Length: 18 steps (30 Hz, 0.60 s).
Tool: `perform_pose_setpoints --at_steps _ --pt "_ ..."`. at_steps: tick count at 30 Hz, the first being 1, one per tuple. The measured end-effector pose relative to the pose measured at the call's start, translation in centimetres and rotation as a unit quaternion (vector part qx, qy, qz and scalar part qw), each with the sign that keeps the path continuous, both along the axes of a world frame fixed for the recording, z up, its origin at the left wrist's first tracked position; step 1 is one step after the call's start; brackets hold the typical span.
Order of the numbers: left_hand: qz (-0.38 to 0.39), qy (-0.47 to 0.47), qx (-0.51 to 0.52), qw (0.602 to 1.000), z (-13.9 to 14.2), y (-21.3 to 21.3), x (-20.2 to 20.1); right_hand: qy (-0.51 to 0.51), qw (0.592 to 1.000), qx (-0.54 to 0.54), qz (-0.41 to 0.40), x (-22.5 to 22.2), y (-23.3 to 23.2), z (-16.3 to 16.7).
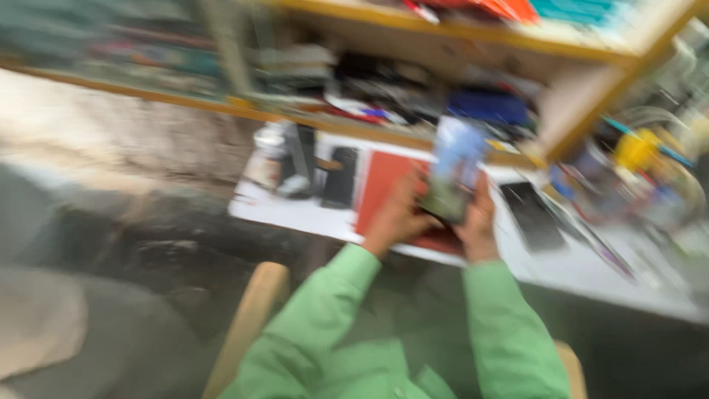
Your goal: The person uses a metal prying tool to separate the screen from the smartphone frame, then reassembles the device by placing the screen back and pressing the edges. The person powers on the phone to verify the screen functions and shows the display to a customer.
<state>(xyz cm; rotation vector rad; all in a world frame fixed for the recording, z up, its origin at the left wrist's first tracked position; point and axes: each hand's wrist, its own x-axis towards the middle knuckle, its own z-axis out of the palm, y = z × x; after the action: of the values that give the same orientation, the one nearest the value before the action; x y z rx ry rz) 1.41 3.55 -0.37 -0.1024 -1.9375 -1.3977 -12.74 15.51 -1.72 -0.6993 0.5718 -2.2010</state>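
Note:
The view is heavily blurred. Both my hands hold a smartphone (456,168) with a lit, bluish screen, upright above a red mat (380,185) on a white worktop (583,266). My left hand (399,214) grips its lower left side and my right hand (478,222) grips its lower right edge. My sleeves are green.
A dark phone (533,214) lies flat on the worktop to the right. Another dark device (340,177) and a pale bottle-like object (267,157) stand at the left. Cluttered yellow-edged shelves (443,33) rise behind. A wooden chair part (251,318) is below left.

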Motion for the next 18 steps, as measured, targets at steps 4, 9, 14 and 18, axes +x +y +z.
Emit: perform_pose_setpoints --at_steps 4,9,14,18 --pt "0.105 0.067 -0.135 0.983 1.1 -0.7 0.3 -0.086 0.996 -0.024 -0.028 -1.6 0.2 -1.0" --pt "0.015 -0.031 0.076 0.997 2.9 -1.3 2.3 0.123 0.978 0.088 -0.141 -2.2 -0.2 -0.4" --pt "-0.025 -0.014 0.225 0.974 4.4 -0.4 3.0 0.191 0.975 0.075 -0.091 -2.5 -0.2 0.1" --pt "-0.024 -0.011 0.257 0.966 4.6 -0.7 3.2 0.240 0.967 0.070 -0.050 -4.5 -1.5 0.2"
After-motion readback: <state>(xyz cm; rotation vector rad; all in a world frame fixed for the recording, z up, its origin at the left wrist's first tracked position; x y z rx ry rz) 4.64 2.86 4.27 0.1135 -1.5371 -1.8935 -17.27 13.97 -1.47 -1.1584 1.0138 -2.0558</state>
